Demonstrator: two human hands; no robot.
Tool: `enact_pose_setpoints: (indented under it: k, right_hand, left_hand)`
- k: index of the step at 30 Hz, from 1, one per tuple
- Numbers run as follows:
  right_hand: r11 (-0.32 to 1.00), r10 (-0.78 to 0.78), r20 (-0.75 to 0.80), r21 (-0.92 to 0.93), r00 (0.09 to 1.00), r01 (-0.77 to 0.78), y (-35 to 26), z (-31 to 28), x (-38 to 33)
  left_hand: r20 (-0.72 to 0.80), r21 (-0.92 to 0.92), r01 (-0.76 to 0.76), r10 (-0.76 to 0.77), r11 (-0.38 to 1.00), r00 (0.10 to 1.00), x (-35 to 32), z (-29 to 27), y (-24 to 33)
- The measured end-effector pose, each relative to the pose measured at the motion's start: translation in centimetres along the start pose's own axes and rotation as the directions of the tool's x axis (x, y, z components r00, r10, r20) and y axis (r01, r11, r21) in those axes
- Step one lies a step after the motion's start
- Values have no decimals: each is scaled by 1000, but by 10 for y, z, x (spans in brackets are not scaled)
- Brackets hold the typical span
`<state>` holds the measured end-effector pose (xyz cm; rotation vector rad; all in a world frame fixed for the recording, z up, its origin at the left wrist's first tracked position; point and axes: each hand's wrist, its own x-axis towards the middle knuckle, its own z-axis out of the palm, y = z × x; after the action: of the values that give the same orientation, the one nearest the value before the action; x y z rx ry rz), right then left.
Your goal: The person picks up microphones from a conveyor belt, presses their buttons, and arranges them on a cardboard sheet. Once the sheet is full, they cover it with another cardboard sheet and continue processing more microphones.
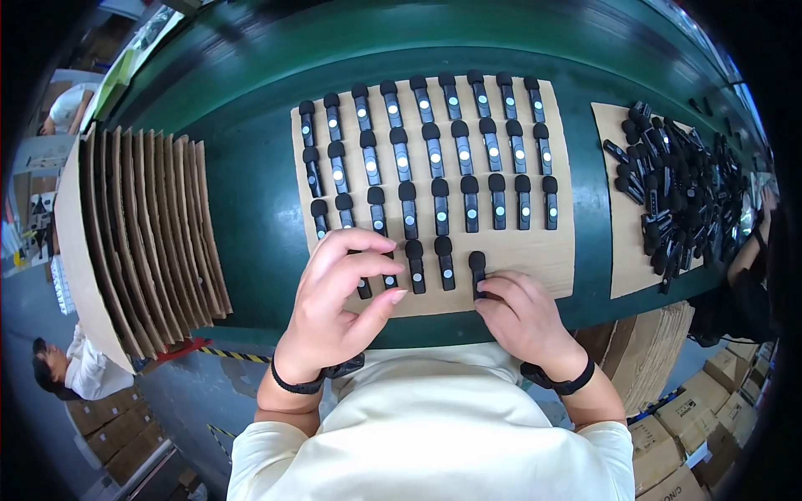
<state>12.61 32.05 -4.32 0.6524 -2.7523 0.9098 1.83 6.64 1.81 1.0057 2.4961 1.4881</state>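
Note:
Several rows of small black wireless clip-on microphones with foam tips and round pale discs lie on a cardboard sheet. In the nearest row, my right hand pinches the lower end of the rightmost microphone, which points away from me. A short gap separates it from its neighbouring microphone. My left hand hovers over the left end of that row, thumb and fingers curved apart and holding nothing. It partly covers a couple of microphones there. Both wrists wear black bands.
Upright cardboard sheets are packed side by side at the left of the green table. A heap of loose microphones sits on another cardboard sheet at right. A person's arm shows beyond it. Cartons stand below right.

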Motion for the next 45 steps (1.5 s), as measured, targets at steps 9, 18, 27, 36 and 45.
enact_pose_setpoints:
  k: [9,18,27,36,45]
  right_hand:
    - [999,21,-5,-41,1000,-21,7,2,12]
    - [997,45,-32,-55,998,-46,11,-14,16]
    - [856,247,-303,-378,921,-354,91,-100,26]
    - [699,358,-267,-559,895,-446,160,-117,43]
    - [852,521,-197,180,831,-492,64,-102,58]
  left_hand:
    - [8,15,24,-24,1000,1000,-1,-1,0]
    - [20,-13,47,-46,999,999,2,2,1]
    - [11,-4,26,-26,1000,1000,6,1,0]
    - [25,-35,22,-21,999,999,6,6,3]
    - [65,-29,-6,8,1000,998,10,6,7]
